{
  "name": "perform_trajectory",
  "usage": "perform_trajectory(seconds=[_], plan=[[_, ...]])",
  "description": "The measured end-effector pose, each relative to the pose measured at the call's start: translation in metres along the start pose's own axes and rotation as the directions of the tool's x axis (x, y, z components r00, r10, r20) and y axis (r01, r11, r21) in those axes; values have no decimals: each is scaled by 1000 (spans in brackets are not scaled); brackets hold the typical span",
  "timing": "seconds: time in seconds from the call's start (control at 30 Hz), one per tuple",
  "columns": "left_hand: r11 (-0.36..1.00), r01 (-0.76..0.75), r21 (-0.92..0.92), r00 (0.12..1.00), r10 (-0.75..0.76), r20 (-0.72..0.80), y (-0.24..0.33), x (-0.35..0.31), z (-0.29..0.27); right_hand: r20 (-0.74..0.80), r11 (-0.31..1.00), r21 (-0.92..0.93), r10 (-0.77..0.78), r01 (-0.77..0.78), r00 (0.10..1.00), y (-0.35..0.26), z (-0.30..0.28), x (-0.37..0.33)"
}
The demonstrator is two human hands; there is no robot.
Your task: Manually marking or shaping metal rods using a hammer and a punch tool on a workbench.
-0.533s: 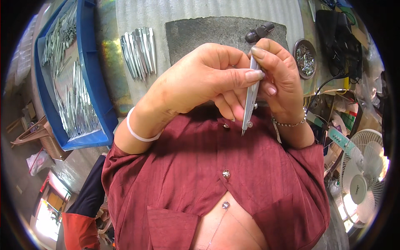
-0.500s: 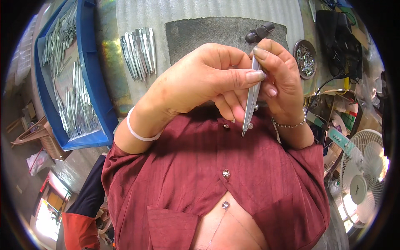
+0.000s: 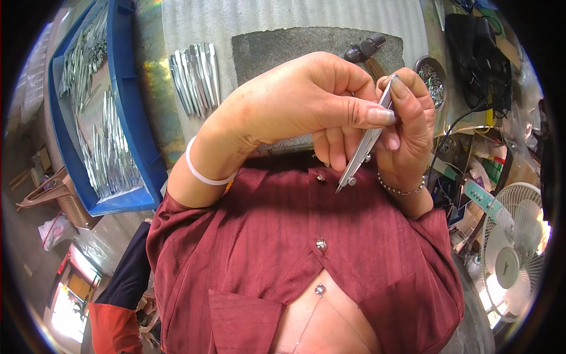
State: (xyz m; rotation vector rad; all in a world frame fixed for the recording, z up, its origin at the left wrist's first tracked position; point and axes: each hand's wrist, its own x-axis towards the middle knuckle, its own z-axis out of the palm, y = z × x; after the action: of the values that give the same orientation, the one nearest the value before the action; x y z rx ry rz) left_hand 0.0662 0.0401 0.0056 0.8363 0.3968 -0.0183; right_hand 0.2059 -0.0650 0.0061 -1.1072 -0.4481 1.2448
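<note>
A slim silver metal drawing compass (image 3: pixel 364 144), pointed at its lower end and fitted with small round screws, is held slanting in front of my chest. My left hand (image 3: pixel 312 103) pinches its middle, thumb on top and the other fingers curled beneath. At its upper end my right hand (image 3: pixel 415 112) grips it between thumb and fingers. Beyond the hands lies a dark rough mat (image 3: pixel 271 50), with a black-headed tool (image 3: pixel 365 48) on its right part. A row of flat silver metal pieces (image 3: pixel 196 79) rests left of the mat.
A blue tray (image 3: pixel 137 121) at the left holds many silver metal parts (image 3: pixel 112 147). A round bowl (image 3: pixel 423 60) of small metal pieces stands right of the mat. Farther right are a black device (image 3: pixel 477 65) with cables and a white fan (image 3: pixel 507 259).
Both hands have shifted slightly right with the compass, its upper end going right and its point a little left. It now slants more. The black-headed tool shows more of its brownish lower part.
</note>
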Motion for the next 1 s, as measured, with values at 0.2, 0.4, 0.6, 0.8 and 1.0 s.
perform_trajectory(seconds=[0.2,0.4,0.6,0.8,1.0], plan=[[996,-15,88,998,10,59,4,2,0,120,986,164,4,-24,993,6,-9,-1],[998,-28,60,997,24,73,-4,1,-2,90,996,81,-42,35,995,9,-6,-7],[998,-55,29,996,53,69,-7,-3,0,76,995,95,-13,6,997,10,-2,-7],[998,-59,-15,998,59,16,-12,-5,3,38,989,113,94,-98,995,9,-2,-7],[994,-90,-68,994,94,61,-21,-8,-2,37,979,114,166,-169,985,10,0,-9]])
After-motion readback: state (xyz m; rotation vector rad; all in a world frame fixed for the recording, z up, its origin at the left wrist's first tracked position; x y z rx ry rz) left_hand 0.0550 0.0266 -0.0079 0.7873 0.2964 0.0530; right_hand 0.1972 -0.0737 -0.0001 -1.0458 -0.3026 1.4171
